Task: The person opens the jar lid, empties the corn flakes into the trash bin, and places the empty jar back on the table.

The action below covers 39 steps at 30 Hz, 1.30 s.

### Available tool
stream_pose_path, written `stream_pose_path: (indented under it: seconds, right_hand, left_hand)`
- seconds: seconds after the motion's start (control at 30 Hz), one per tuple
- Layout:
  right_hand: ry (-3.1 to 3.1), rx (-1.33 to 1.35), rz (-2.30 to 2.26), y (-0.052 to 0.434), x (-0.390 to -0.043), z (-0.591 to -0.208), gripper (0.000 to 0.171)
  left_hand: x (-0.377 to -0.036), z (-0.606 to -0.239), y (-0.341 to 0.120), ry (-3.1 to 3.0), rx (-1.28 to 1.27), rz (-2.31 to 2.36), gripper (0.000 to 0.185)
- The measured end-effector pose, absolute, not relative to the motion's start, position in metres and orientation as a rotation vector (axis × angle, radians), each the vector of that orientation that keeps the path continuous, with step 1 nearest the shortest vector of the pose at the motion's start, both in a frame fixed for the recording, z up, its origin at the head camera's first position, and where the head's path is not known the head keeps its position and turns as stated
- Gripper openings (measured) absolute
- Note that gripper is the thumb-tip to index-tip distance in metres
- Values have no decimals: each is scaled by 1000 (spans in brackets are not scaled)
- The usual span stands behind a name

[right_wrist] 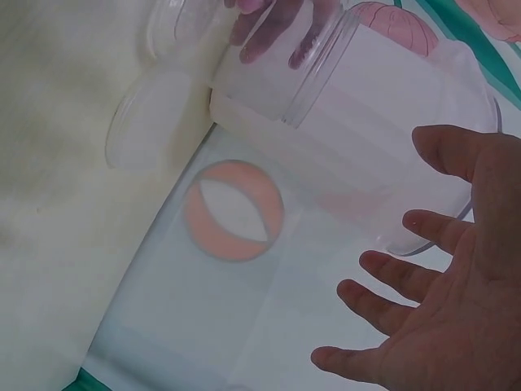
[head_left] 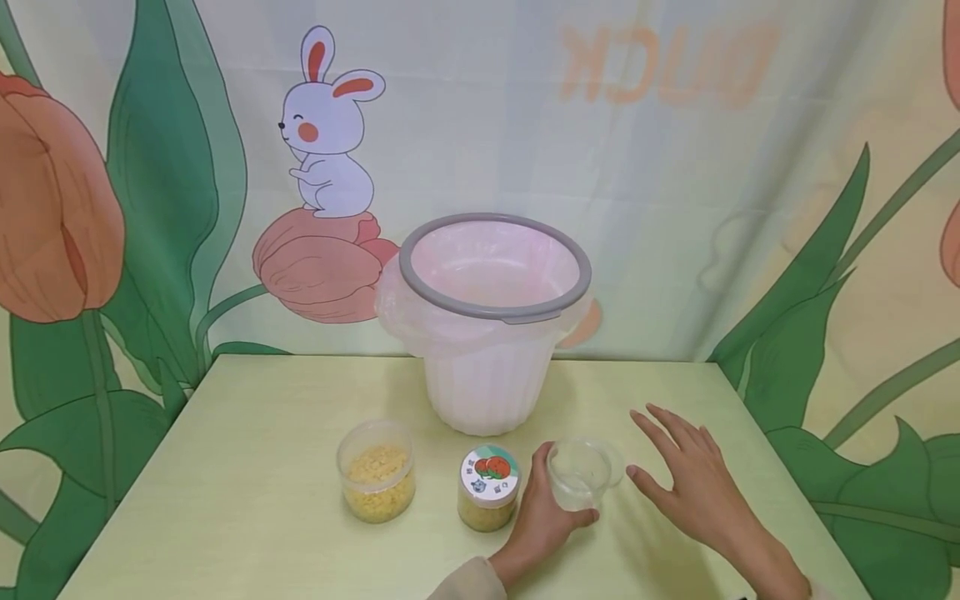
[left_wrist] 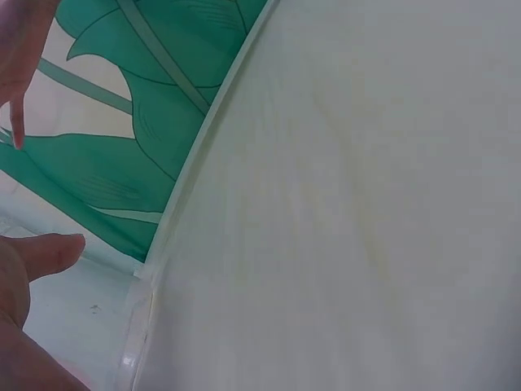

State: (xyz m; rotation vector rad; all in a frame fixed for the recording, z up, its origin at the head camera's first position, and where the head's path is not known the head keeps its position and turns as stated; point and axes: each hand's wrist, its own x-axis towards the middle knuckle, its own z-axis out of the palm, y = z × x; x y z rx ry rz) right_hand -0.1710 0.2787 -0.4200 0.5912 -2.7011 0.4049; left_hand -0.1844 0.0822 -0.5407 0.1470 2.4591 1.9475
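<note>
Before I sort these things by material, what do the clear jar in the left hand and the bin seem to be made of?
The clear jar: transparent and glossy, with the left hand showing through its wall; probably plastic, possibly glass.
The bin: likely moulded plastic with a soft sheen, judging by its evenly ribbed white side; its smooth grey rim looks plastic too.

– Is the clear jar [head_left: 581, 465] partly hidden?
– Its lower side is covered by the left hand [head_left: 546, 512], itself cut off in the left wrist view.
– Can the lid characters [head_left: 471, 467] be read?
– They are too small, and the backdrop lettering [head_left: 667, 65] is blurred.
</note>
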Motion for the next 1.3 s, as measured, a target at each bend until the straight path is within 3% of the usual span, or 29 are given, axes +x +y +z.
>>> stream_pose_path:
  seconds: [0.63, 1.3]
  right_hand:
    - [-2701, 582, 441, 278, -166, -422, 67]
    - [-2654, 593, 456, 277, -163, -410, 70]
  left_hand:
    - [-196, -538, 86, 2483, 188, 1956, 123]
    - [-173, -489, 70, 2527, 362, 1935, 125]
